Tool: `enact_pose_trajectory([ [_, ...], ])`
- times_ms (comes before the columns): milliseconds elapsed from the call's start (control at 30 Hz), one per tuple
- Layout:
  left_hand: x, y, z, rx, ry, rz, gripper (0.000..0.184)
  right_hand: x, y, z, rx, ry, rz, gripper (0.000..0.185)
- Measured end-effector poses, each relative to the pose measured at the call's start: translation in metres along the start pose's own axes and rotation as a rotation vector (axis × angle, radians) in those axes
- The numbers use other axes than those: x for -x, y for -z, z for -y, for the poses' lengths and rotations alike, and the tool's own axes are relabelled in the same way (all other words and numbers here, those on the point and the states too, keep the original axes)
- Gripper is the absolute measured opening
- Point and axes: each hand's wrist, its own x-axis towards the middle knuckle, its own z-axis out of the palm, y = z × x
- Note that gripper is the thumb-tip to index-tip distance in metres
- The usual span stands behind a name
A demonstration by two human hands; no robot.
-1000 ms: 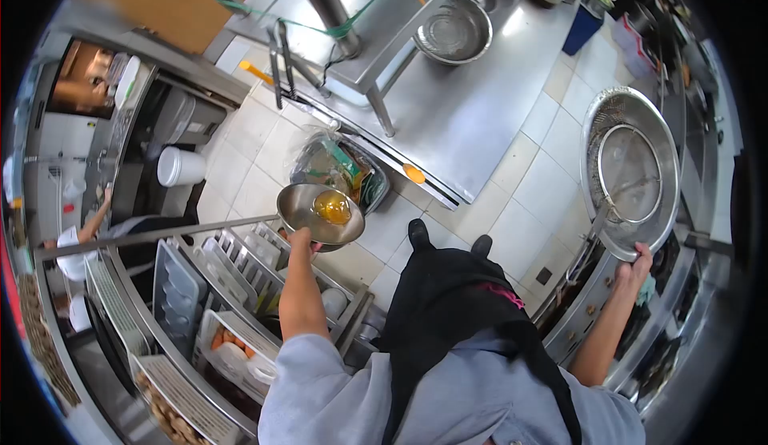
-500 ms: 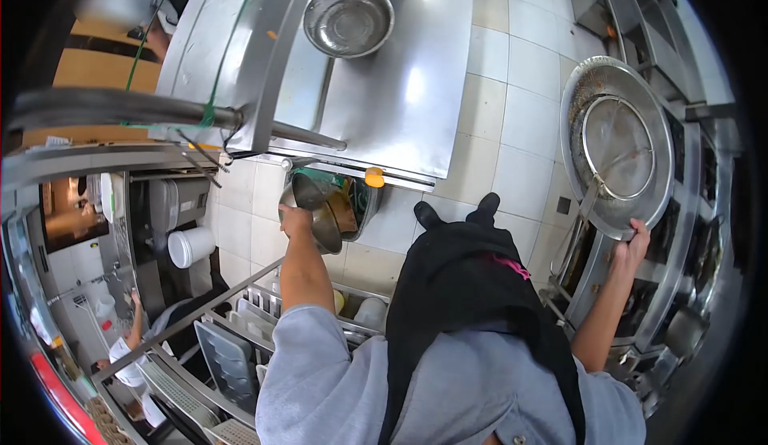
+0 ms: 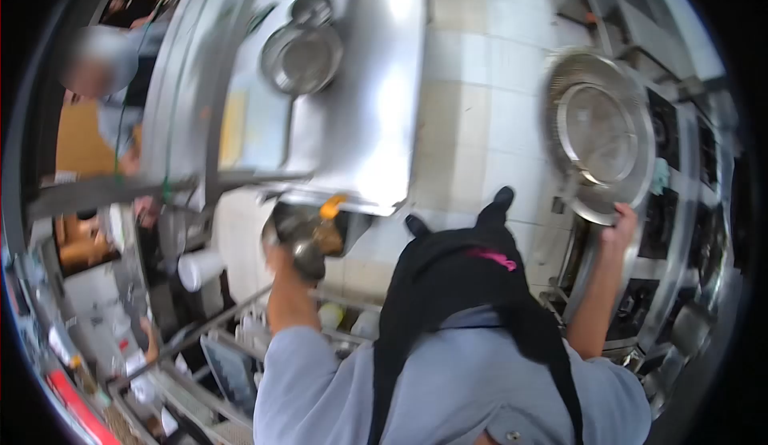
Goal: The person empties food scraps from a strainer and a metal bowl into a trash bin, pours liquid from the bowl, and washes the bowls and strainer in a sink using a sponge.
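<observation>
My left hand, blurred, is closed on the rim of a small metal bowl, which is tilted over a bin on the floor beside the table's end. Something yellow-brown shows at the bowl's edge; whether it is inside the bowl or in the bin I cannot tell. On the other side, my right hand grips the lower rim of a wide metal bowl. A round strainer lies inside that wide bowl, its handle towards my hand.
A steel table carries two metal bowls. A rack with dishes stands at lower left, near a white bucket. Stoves line the right. One person is beyond the table, another at lower left.
My left hand's small bowl has gone from nearly level, with yellow liquid in it, to tilted over the bin. The view has turned, and the wide bowl stays in my right hand.
</observation>
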Motion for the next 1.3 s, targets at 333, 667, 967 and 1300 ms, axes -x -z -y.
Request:
enact_pose_trajectory([
  [333, 0.09, 0.077, -0.289, 1.425, -0.054, -0.08, 0.033, -0.123, -0.074, 0.079, -0.213, 0.102, -0.088, 0.054],
  [667, 0.129, 0.154, -0.476, 1.517, -0.282, 0.441, 0.017, -0.254, -0.16, 0.178, -0.208, 0.096, 0.032, 0.079],
  [967, 0.03, 0.218, -0.588, 1.502, -0.85, 0.334, 0.009, -0.434, -0.194, 0.246, -0.306, 0.199, 0.009, 0.072],
  [1300, -0.077, 0.753, -0.81, 1.8, -0.682, 0.493, 0.028, -0.544, -0.219, 0.37, -0.395, 0.39, -0.314, 0.061],
])
